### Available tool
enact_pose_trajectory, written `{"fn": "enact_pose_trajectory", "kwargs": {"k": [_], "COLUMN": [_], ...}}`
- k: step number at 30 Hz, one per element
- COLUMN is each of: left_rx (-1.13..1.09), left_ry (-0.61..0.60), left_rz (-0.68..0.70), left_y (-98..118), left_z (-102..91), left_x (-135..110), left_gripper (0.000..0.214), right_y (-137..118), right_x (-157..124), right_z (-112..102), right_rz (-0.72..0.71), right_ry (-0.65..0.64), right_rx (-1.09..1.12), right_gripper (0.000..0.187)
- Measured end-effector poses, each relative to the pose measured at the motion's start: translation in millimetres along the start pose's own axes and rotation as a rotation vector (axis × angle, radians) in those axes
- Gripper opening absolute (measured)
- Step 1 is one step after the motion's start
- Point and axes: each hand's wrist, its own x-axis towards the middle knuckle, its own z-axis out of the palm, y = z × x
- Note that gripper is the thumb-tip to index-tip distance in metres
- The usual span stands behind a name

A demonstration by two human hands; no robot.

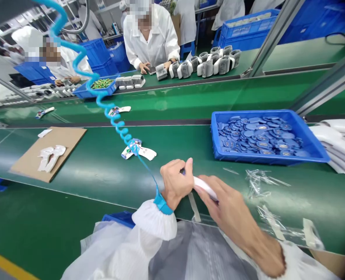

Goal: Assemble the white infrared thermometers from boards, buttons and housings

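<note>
White handle (205,186) is clasped by left hand (176,181) and right hand (229,200); left of grip, open assembly (146,151) might be snagged if coiled cord (104,102) is tugged.

A factory assembly line: long green workbench (99,171), blue parts tray (262,157), white-coated workers (150,37).

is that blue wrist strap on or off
On: the blue wrist strap wraps the wrist of the left hand by the white cuff, its coiled cord leading upward. Its tightness I cannot tell.
</note>
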Motion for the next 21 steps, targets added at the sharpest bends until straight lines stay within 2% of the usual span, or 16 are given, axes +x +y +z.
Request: {"fn": "enact_pose_trajectory", "kwargs": {"k": [2,4,5,7,9,10,11,12,13,17,21], "left_rx": [-0.014,-0.079,-0.139,-0.317,-0.534,-0.62,-0.68,-0.712,-0.72,-0.583,-0.321], "left_ry": [-0.037,-0.122,-0.154,-0.137,-0.01,0.063,0.121,0.153,0.16,0.156,0.238], "left_rz": [0.024,0.02,0.023,0.036,0.001,-0.048,-0.109,-0.165,-0.204,-0.256,-0.27], "left_y": [-1,-3,-4,-8,-12,-15,-17,-19,-20,-24,-22], "left_z": [-0.9,-8.7,-13.7,-21.1,-20.6,-16.9,-11.5,-4.9,2.0,24.1,29.5], "left_x": [4,6,6,3,0,0,2,5,9,25,28], "left_gripper": [0.054,0.054,0.05,0.039,0.04,0.046,0.052,0.057,0.059,0.059,0.058], "right_y": [-5,-6,-5,-3,0,1,1,1,0,-6,-5], "right_x": [-3,-3,-2,4,12,15,18,19,19,14,14], "right_z": [7,7,5,-1,-5,-5,-3,1,6,27,37], "right_rz": [0.0,0.103,0.219,0.568,0.898,1.002,1.045,1.016,0.915,0.359,0.218], "right_ry": [0.065,0.067,0.035,-0.08,-0.235,-0.305,-0.361,-0.395,-0.407,-0.304,-0.322], "right_rx": [-0.017,0.062,0.141,0.369,0.612,0.713,0.773,0.767,0.676,0.037,-0.358], "right_gripper": [0.035,0.037,0.04,0.048,0.053,0.055,0.054,0.051,0.048,0.035,0.037]}}
